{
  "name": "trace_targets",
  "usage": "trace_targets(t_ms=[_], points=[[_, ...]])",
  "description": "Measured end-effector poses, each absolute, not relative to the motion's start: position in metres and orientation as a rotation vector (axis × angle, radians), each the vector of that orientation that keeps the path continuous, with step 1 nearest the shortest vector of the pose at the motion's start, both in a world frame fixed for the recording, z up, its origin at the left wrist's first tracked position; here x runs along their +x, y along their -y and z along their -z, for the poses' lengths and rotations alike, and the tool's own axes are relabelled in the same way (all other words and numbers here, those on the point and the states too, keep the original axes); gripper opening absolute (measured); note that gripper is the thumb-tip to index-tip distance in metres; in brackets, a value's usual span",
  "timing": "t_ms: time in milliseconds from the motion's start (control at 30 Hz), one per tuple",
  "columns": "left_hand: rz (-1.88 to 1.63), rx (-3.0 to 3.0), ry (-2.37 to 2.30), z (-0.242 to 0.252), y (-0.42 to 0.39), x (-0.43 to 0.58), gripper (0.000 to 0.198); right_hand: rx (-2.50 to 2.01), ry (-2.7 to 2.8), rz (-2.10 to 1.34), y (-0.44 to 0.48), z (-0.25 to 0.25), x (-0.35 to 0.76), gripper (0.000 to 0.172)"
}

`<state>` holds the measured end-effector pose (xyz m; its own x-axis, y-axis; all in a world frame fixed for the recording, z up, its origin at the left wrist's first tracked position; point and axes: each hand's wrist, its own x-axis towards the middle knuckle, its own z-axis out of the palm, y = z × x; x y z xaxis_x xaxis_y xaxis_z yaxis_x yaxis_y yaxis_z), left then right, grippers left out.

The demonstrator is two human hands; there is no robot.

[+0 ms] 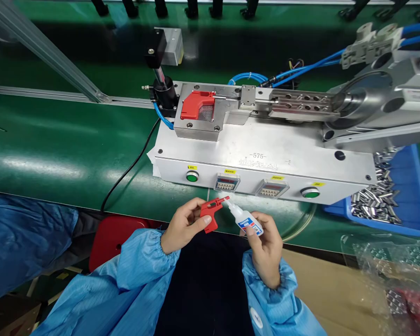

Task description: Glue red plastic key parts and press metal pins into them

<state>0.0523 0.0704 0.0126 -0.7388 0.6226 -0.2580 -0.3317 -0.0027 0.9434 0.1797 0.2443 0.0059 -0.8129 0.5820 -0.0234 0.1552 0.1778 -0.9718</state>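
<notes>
My left hand [188,225] pinches a red pistol-shaped plastic part [210,215], its narrow end turned to the right. In my right hand [266,245] is a small white glue bottle [246,219] with a blue and red label. The bottle tilts so that its nozzle meets the narrow end of the red part; whether they touch I cannot tell. Ahead, a similar red part [197,105] lies in the metal fixture [197,132] on the machine, with a thin metal rod reaching its right end.
The machine's white base [265,144] carries green buttons and two small displays along its front. A blue bin [419,196] of metal tubes stands at the right, above clear plastic trays [388,266]. A red stool [117,235] and another person's blue sleeve [24,238] are at the left.
</notes>
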Motion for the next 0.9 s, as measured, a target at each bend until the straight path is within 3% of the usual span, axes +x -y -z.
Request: trace_targets(t_ms=[467, 900], points=[[-1.823, 0.358, -1.604, -0.011, -0.067, 0.053, 0.024, -0.751, 2.128, -1.403, -0.239, -0.021, 0.166, 0.021], [-1.832, 0.364, -1.603, -0.012, -0.069, 0.053, 0.029, -0.672, 2.106, -1.291, -0.24, -0.018, 0.17, 0.021]])
